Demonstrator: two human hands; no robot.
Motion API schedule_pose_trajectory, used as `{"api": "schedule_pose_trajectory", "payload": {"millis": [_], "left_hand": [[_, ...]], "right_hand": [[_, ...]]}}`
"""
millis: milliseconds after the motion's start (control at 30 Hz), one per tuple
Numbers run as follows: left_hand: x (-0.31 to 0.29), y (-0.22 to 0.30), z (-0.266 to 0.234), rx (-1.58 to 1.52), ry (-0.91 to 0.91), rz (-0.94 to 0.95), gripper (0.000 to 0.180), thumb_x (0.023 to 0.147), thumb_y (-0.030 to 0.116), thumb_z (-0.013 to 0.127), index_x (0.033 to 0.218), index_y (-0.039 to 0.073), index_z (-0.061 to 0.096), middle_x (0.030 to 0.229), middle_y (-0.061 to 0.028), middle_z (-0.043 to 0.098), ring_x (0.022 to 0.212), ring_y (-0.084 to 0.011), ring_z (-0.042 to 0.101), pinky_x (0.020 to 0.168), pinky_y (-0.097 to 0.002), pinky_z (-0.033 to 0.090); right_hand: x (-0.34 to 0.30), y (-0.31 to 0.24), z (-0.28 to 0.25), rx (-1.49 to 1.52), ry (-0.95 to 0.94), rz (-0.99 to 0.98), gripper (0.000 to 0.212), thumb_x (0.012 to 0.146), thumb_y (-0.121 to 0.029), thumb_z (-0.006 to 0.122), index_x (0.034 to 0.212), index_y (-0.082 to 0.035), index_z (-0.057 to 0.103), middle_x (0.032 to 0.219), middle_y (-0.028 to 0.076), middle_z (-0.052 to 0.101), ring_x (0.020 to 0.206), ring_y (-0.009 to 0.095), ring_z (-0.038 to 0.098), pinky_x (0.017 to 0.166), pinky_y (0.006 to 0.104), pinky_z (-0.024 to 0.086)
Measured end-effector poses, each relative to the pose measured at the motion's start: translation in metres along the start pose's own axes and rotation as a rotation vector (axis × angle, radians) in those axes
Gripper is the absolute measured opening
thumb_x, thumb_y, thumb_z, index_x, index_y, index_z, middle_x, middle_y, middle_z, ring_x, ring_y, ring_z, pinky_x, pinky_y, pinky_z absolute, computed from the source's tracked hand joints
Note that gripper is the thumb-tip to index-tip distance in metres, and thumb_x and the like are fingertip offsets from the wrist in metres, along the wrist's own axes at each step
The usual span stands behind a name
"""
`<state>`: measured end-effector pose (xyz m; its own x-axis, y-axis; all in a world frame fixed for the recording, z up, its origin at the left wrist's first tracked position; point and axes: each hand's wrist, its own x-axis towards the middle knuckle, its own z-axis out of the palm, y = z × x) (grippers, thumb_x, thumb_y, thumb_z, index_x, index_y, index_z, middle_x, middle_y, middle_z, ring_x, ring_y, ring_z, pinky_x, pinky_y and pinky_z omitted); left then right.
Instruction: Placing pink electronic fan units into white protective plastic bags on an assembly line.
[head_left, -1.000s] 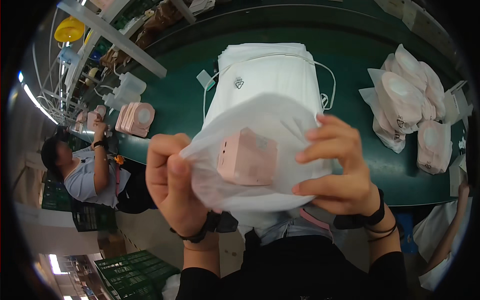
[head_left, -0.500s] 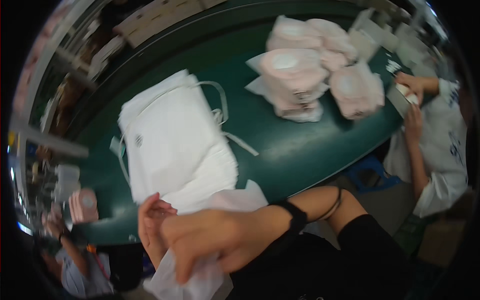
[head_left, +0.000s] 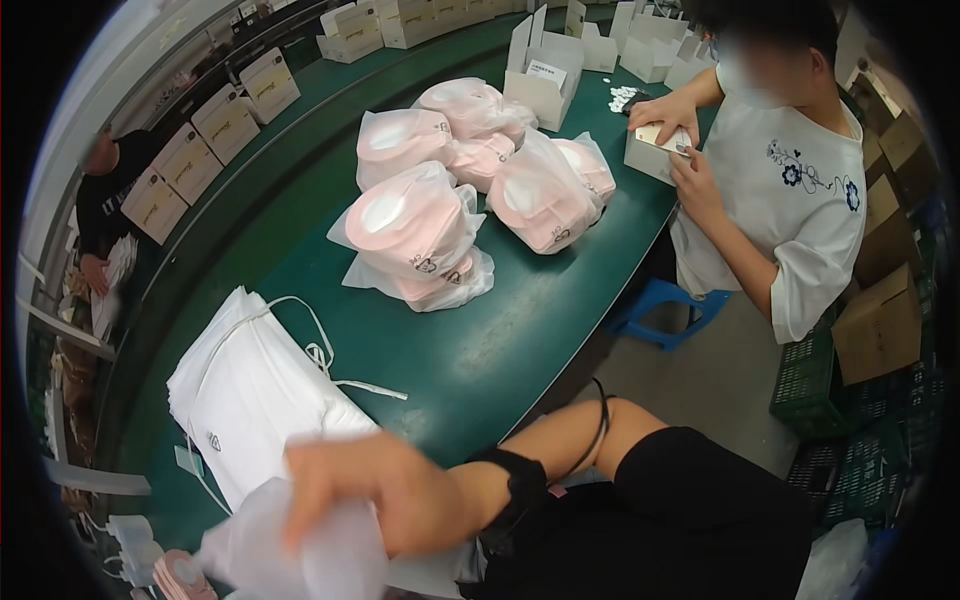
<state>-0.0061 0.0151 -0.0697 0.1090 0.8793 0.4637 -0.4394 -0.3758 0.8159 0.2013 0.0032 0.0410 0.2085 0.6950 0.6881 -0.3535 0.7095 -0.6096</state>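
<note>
My right hand (head_left: pixel 370 490), blurred by motion, comes in from the right with a black band on the wrist. Its fingers close on a whitish translucent plastic bag (head_left: pixel 300 555) at the lower edge; whatever the bag contains I cannot make out. My left hand does not show. Just beyond the right hand lies a thick stack of white plastic bags (head_left: pixel 265 390) with a pale cord across it. Farther along the green table (head_left: pixel 480 350) several pink items in translucent bags (head_left: pixel 410 225) are grouped, some piled on others.
At the right a co-worker's hands (head_left: pixel 680 140) work on a small white box (head_left: pixel 650 160). Open white boxes (head_left: pixel 545 80) stand at the back. Beside the table are a blue stool (head_left: pixel 670 310) and green crates (head_left: pixel 800 385). Pink items (head_left: pixel 180 575) sit at lower left.
My view has swung right and up, so the bagged items and co-worker show more fully. My left hand has dropped out of sight. My right hand still grips the bag, now nearer the lower left.
</note>
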Motion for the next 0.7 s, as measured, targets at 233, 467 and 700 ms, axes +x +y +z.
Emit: {"api": "schedule_pose_trajectory", "payload": {"millis": [233,467,700], "left_hand": [[0.025,0.082,0.015,0.288,-0.34,0.134,0.043,0.071,0.008,0.069,0.112,0.01,0.058,0.095,-0.0103,0.056,0.083,-0.0213,0.054,0.074,-0.0326,0.044],[0.034,0.044,0.038,0.774,-0.486,-0.375,0.068,0.063,0.026,0.079,0.117,-0.003,0.05,0.106,-0.0156,0.057,0.096,-0.025,0.056,0.086,-0.0336,0.045],[0.068,0.027,0.049,0.632,-0.582,-0.387,0.053,0.08,0.015,0.068,0.125,0.001,0.043,0.118,-0.0122,0.05,0.101,-0.0231,0.055,0.086,-0.0323,0.045]], "right_hand": [[-0.037,0.045,-0.045,-0.232,-0.535,0.812,0.026,0.081,-0.005,0.056,0.106,-0.001,0.059,0.095,0.0,0.058,0.087,0.005,0.049,0.077,0.021,0.042],[-0.076,0.005,-0.083,0.293,-0.106,1.029,0.062,0.081,-0.032,0.069,0.127,0.002,0.043,0.106,0.004,0.057,0.094,0.011,0.052,0.081,0.0249,0.044],[-0.079,-0.055,-0.122,-0.525,0.064,1.091,0.062,0.067,-0.015,0.08,0.118,0.003,0.05,0.103,0.009,0.061,0.094,0.016,0.058,0.082,0.0279,0.046]]}}
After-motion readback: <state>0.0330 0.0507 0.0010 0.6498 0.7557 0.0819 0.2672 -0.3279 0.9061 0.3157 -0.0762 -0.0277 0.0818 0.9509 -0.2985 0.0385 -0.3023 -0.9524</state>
